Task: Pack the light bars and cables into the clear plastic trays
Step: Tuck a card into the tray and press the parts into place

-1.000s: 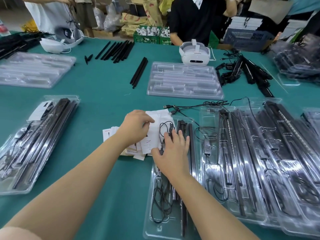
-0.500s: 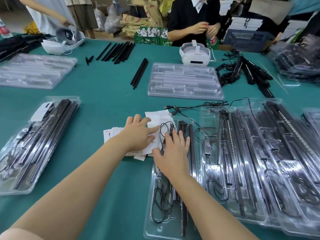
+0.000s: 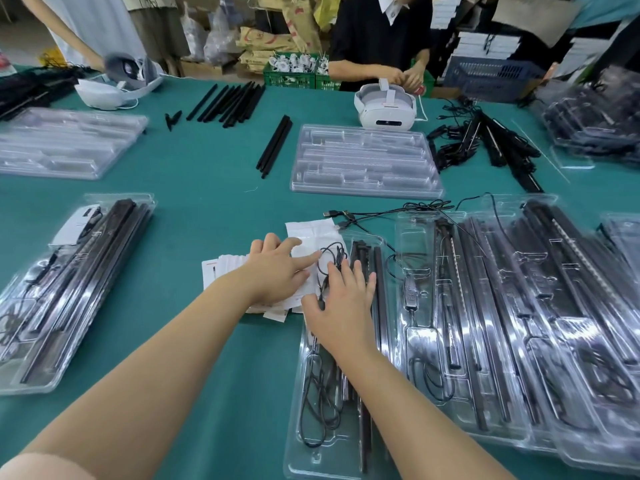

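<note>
A clear plastic tray [image 3: 311,445] lies in front of me with black light bars [image 3: 378,271] and a coiled black cable [image 3: 317,403] in it. My right hand [image 3: 341,306] lies flat on the tray's upper part, fingers straight, pressing on a thin black cable [image 3: 330,258]. My left hand [image 3: 277,271] rests on white paper leaflets [image 3: 311,233] just left of the tray, its fingers extended toward the cable. Several filled trays [image 3: 519,341] overlap to the right.
A filled tray [image 3: 69,289] sits at the left. Empty clear trays lie at centre back [image 3: 363,161] and back left [image 3: 65,143]. Loose black bars [image 3: 228,102], a white headset [image 3: 386,105] and a cable pile [image 3: 485,143] lie farther back. Other people stand across the green table.
My left hand has uncurled and slid right over the leaflets, its fingers now stretched toward the cable. My right hand has stayed pressed on the tray.
</note>
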Action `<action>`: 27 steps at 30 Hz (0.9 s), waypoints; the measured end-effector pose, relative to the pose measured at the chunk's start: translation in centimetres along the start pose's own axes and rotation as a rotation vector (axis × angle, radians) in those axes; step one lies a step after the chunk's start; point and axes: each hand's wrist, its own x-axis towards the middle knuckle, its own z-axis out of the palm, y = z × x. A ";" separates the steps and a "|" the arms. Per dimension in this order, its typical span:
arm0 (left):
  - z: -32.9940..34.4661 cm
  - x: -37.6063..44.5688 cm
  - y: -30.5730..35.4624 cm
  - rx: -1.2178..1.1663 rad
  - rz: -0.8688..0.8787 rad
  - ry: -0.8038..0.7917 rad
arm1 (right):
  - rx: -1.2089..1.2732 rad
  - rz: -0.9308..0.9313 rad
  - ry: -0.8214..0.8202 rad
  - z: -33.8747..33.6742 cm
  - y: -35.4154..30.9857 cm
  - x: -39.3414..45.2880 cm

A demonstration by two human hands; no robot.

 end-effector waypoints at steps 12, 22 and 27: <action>-0.9 2.2 -0.4 -0.221 -0.068 -0.031 | -0.032 0.002 0.016 0.0 -0.2 0.0; -2.4 2.0 -1.6 -0.434 -0.155 0.142 | -0.150 -0.010 -0.014 -0.1 -0.4 0.0; -2.1 0.9 -3.0 0.013 -0.149 0.008 | -0.173 -0.013 -0.016 0.0 -0.4 -0.1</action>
